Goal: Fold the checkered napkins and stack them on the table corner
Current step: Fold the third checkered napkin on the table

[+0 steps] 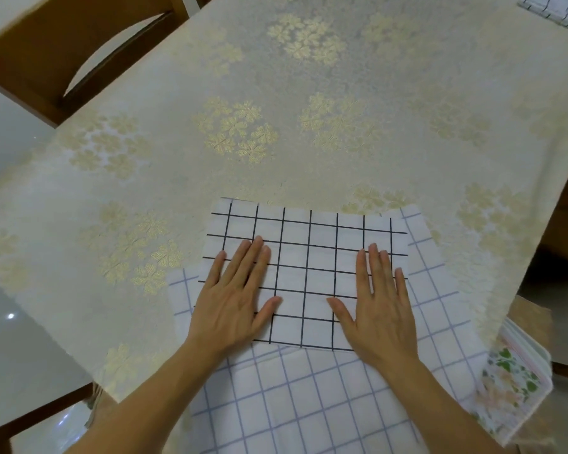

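Observation:
A folded white napkin with a black grid (309,253) lies near the table's front edge, on top of a larger unfolded white napkin with a pale blue grid (309,398). My left hand (233,303) lies flat on the folded napkin's left part, fingers straight and spread. My right hand (379,306) presses flat on its right part in the same way. At the far right corner of the table, the edge of another checkered napkin (554,8) shows.
The table (276,93) carries a cream cloth with gold flower patterns. A wooden chair (63,50) stands at the far left. A floral cloth or pouch (512,385) sits at the near right, beyond the table edge.

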`<state>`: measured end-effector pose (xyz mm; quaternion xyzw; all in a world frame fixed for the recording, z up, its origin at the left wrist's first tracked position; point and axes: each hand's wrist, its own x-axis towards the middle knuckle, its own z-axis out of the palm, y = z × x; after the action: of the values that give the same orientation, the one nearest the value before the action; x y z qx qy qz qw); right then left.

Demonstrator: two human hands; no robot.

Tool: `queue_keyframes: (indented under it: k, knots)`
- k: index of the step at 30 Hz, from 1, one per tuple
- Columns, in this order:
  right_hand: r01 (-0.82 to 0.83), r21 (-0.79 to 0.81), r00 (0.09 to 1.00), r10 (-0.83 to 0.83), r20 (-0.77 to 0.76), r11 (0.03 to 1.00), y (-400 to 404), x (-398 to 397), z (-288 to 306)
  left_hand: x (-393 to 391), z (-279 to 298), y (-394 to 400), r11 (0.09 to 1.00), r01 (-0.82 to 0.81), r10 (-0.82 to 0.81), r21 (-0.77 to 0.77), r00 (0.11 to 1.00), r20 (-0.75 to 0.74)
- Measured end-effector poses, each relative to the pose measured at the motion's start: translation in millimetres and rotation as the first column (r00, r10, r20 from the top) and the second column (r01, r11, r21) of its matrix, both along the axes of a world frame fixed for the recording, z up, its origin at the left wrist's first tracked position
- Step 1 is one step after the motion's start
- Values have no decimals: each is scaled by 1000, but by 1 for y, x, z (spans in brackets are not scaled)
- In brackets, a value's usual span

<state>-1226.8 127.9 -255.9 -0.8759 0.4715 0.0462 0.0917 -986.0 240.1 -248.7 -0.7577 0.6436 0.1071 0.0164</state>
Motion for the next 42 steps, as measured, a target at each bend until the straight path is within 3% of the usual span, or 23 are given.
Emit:
queue_keyframes:
  k: [4, 7, 11, 15, 18, 23, 29, 35, 42]
  knots:
    - [-13, 24, 1000, 13, 21, 1000, 1, 1, 4, 1, 3, 0, 1000, 2, -1, 16, 1000, -10]
    - [-72, 49, 996, 69, 57, 996, -6, 1, 14, 0, 10, 6, 995, -96, 97, 9, 995, -17]
    - [-343, 64, 938, 338, 77, 937, -33, 20, 32, -3, 22, 29, 945, -326, 326, -35, 945, 12]
    - [-662, 16, 749, 662, 17, 749, -63, 73, 40, -3, 27, 49, 857, -513, 514, -50, 858, -7]
    - [-815, 1, 580, 815, -24, 580, -79, 119, 40, -2, 27, 55, 821, -569, 570, -43, 821, 27]
    - [-939, -60, 341, 939, -44, 338, -88, 193, 40, 1, 21, 52, 767, -640, 640, -43, 768, -2]
    - [-992, 27, 119, 988, -93, 122, -80, 241, 33, -6, 14, 45, 699, -711, 711, -77, 703, -33]
    - [-998, 14, 62, 998, -17, 62, -82, 251, 33, -16, 16, 36, 632, -743, 757, -222, 653, -32]
    - [-999, -15, 44, 999, 24, 44, -78, 258, 33, -16, 16, 29, 619, -748, 767, -242, 641, -18]
